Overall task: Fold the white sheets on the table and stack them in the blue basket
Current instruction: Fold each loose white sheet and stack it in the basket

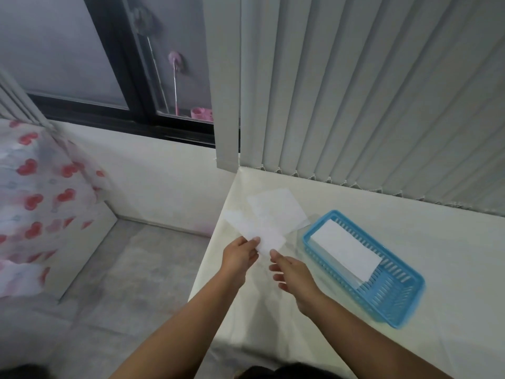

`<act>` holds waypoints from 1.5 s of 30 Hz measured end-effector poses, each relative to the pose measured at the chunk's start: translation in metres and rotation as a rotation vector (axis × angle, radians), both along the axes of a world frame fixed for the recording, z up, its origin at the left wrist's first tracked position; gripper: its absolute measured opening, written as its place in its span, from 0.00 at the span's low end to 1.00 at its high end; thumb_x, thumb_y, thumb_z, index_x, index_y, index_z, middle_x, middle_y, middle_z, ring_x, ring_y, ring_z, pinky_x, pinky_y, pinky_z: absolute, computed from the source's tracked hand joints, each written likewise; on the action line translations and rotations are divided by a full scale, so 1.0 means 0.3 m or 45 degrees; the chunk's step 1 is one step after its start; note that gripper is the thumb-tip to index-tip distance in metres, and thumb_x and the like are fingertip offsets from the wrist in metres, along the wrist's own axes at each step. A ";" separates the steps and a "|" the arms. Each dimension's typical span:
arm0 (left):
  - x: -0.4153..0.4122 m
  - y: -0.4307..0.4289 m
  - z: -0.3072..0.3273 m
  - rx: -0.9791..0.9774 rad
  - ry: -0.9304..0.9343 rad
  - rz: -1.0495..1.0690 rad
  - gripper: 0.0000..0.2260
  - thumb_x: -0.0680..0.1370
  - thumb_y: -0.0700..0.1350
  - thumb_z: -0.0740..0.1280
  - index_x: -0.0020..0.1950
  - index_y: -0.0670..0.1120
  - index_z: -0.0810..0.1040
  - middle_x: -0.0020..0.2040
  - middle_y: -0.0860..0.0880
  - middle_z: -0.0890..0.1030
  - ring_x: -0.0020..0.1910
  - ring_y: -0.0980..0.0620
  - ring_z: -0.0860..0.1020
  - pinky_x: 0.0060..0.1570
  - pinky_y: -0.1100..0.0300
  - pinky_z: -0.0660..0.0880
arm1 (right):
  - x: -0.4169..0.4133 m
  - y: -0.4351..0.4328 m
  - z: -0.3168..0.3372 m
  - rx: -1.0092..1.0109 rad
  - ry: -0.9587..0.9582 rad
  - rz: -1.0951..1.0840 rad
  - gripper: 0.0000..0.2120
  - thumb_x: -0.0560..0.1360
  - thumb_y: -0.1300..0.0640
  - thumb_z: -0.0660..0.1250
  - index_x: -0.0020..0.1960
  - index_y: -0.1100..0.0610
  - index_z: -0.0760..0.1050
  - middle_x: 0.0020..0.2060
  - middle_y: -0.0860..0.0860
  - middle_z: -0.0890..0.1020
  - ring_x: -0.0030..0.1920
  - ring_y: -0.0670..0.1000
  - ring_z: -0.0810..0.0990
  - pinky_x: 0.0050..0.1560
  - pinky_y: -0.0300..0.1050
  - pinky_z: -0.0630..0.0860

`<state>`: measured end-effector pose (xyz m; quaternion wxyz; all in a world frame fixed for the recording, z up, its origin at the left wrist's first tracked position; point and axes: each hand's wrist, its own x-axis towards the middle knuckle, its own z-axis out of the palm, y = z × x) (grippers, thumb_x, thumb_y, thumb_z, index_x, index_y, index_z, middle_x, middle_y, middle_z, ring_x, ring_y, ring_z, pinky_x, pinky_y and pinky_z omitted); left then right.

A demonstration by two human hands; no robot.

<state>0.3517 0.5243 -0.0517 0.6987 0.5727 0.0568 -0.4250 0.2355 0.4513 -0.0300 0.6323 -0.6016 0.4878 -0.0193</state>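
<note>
A thin white sheet [255,232] hangs a little above the table's left corner, pinched at its near edge by my left hand [240,255]. My right hand [289,272] is just right of it, fingers spread, the thumb tip close to the sheet's lower corner; whether it touches I cannot tell. Another white sheet [276,209] lies flat on the table behind. The blue slotted basket [393,294] sits to the right on the table, with a folded white sheet [345,248] in its far half.
The table [451,255] has a cream cover and its left edge drops to a grey tiled floor. Grey vertical blinds [369,105] hang along the back. A heart-patterned cover [35,201] drapes furniture at the left, under a dark-framed window.
</note>
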 end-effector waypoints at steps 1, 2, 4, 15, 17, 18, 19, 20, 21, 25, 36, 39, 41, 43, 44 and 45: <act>-0.018 -0.009 0.002 -0.014 0.015 0.007 0.08 0.76 0.40 0.68 0.54 0.42 0.81 0.53 0.43 0.85 0.53 0.46 0.83 0.59 0.54 0.77 | 0.008 -0.008 0.010 0.080 -0.062 -0.078 0.15 0.76 0.41 0.64 0.53 0.51 0.77 0.47 0.49 0.82 0.49 0.50 0.80 0.50 0.44 0.77; -0.034 -0.018 0.002 -0.018 0.020 0.008 0.08 0.76 0.41 0.68 0.55 0.41 0.81 0.53 0.43 0.85 0.54 0.45 0.83 0.60 0.53 0.77 | 0.012 -0.019 0.017 0.136 -0.118 -0.156 0.12 0.76 0.45 0.66 0.53 0.52 0.77 0.47 0.50 0.82 0.49 0.50 0.80 0.51 0.46 0.78; -0.061 -0.041 0.002 -0.021 0.029 0.014 0.10 0.77 0.43 0.68 0.57 0.41 0.80 0.54 0.44 0.84 0.55 0.44 0.82 0.61 0.52 0.76 | 0.011 -0.046 0.035 0.130 -0.187 -0.250 0.05 0.77 0.53 0.67 0.51 0.52 0.78 0.45 0.51 0.83 0.45 0.50 0.79 0.52 0.48 0.78; -0.025 -0.277 0.068 -0.025 -0.020 -0.014 0.12 0.77 0.47 0.68 0.56 0.41 0.80 0.54 0.44 0.83 0.53 0.48 0.81 0.54 0.57 0.75 | -0.190 -0.277 0.102 -0.271 -0.079 -0.309 0.14 0.74 0.55 0.70 0.33 0.59 0.71 0.30 0.53 0.76 0.33 0.50 0.73 0.38 0.43 0.70; -0.040 -0.336 0.078 0.019 -0.041 -0.053 0.12 0.77 0.48 0.68 0.56 0.42 0.80 0.52 0.45 0.83 0.52 0.49 0.81 0.55 0.57 0.75 | -0.229 -0.321 0.098 -0.274 -0.070 -0.347 0.14 0.75 0.55 0.69 0.34 0.59 0.73 0.31 0.54 0.77 0.33 0.50 0.74 0.39 0.44 0.70; -0.054 -0.364 0.086 0.049 -0.066 -0.083 0.11 0.77 0.48 0.68 0.54 0.43 0.81 0.51 0.46 0.83 0.52 0.49 0.81 0.55 0.57 0.75 | -0.249 -0.344 0.092 -0.268 -0.064 -0.365 0.13 0.75 0.55 0.68 0.35 0.60 0.73 0.32 0.54 0.77 0.34 0.50 0.74 0.39 0.44 0.70; -0.069 -0.390 0.098 0.090 -0.113 -0.118 0.09 0.77 0.49 0.68 0.50 0.44 0.81 0.49 0.47 0.83 0.50 0.50 0.80 0.55 0.57 0.75 | -0.268 -0.367 0.088 -0.259 -0.057 -0.388 0.12 0.76 0.56 0.68 0.36 0.60 0.74 0.32 0.54 0.77 0.34 0.50 0.74 0.38 0.44 0.70; -0.084 -0.413 0.105 0.144 -0.194 -0.157 0.09 0.77 0.50 0.68 0.46 0.44 0.80 0.46 0.48 0.82 0.47 0.51 0.79 0.53 0.58 0.73 | -0.287 -0.391 0.081 -0.245 -0.053 -0.414 0.10 0.76 0.56 0.68 0.38 0.60 0.75 0.33 0.55 0.77 0.34 0.51 0.74 0.37 0.45 0.70; -0.097 -0.434 0.105 0.210 -0.298 -0.202 0.09 0.76 0.50 0.68 0.45 0.44 0.80 0.44 0.49 0.81 0.44 0.52 0.78 0.52 0.58 0.72 | -0.305 -0.415 0.075 -0.231 -0.051 -0.446 0.09 0.75 0.56 0.68 0.39 0.60 0.75 0.33 0.55 0.77 0.34 0.51 0.73 0.37 0.45 0.70; -0.125 -0.488 0.061 0.460 -0.729 -0.343 0.11 0.75 0.50 0.69 0.51 0.46 0.83 0.55 0.50 0.82 0.54 0.50 0.79 0.60 0.55 0.73 | -0.379 -0.484 0.047 -0.211 -0.012 -0.511 0.06 0.74 0.57 0.69 0.43 0.60 0.76 0.36 0.53 0.79 0.32 0.49 0.75 0.35 0.42 0.71; -0.133 -0.565 -0.036 0.991 -1.452 -0.791 0.13 0.81 0.52 0.58 0.61 0.58 0.78 0.74 0.49 0.66 0.71 0.45 0.61 0.68 0.51 0.66 | -0.472 -0.537 -0.067 -0.194 0.111 -0.470 0.12 0.75 0.58 0.69 0.33 0.57 0.77 0.33 0.53 0.81 0.30 0.49 0.73 0.33 0.42 0.67; -0.126 -0.597 -0.037 1.081 -1.410 -0.899 0.15 0.81 0.54 0.55 0.64 0.59 0.76 0.76 0.49 0.63 0.73 0.44 0.58 0.71 0.51 0.62 | -0.480 -0.551 -0.070 -0.175 0.137 -0.436 0.12 0.75 0.57 0.69 0.33 0.57 0.77 0.34 0.55 0.80 0.29 0.50 0.72 0.33 0.43 0.67; -0.123 -0.611 -0.043 1.109 -1.354 -0.958 0.16 0.82 0.54 0.53 0.65 0.59 0.76 0.76 0.49 0.62 0.74 0.44 0.57 0.72 0.51 0.60 | -0.485 -0.555 -0.071 -0.184 0.150 -0.400 0.12 0.75 0.57 0.69 0.33 0.57 0.77 0.34 0.55 0.81 0.30 0.50 0.73 0.35 0.44 0.68; -0.126 -0.617 -0.045 1.119 -1.328 -0.987 0.16 0.82 0.54 0.53 0.65 0.58 0.76 0.76 0.50 0.62 0.74 0.44 0.56 0.72 0.51 0.60 | -0.487 -0.557 -0.072 -0.191 0.160 -0.385 0.11 0.74 0.57 0.69 0.33 0.57 0.78 0.33 0.53 0.81 0.31 0.49 0.73 0.36 0.45 0.69; -0.129 -0.619 -0.044 1.115 -1.321 -0.986 0.16 0.82 0.53 0.53 0.65 0.58 0.76 0.75 0.49 0.63 0.73 0.44 0.57 0.71 0.51 0.60 | -0.487 -0.558 -0.074 -0.193 0.166 -0.384 0.11 0.74 0.57 0.69 0.34 0.58 0.78 0.33 0.53 0.82 0.31 0.49 0.74 0.36 0.45 0.69; -0.133 -0.620 -0.043 1.110 -1.319 -0.984 0.16 0.82 0.53 0.53 0.65 0.57 0.76 0.74 0.49 0.64 0.73 0.44 0.57 0.71 0.51 0.60 | -0.486 -0.559 -0.077 -0.193 0.173 -0.381 0.11 0.74 0.57 0.69 0.34 0.58 0.79 0.34 0.55 0.82 0.31 0.50 0.74 0.36 0.45 0.70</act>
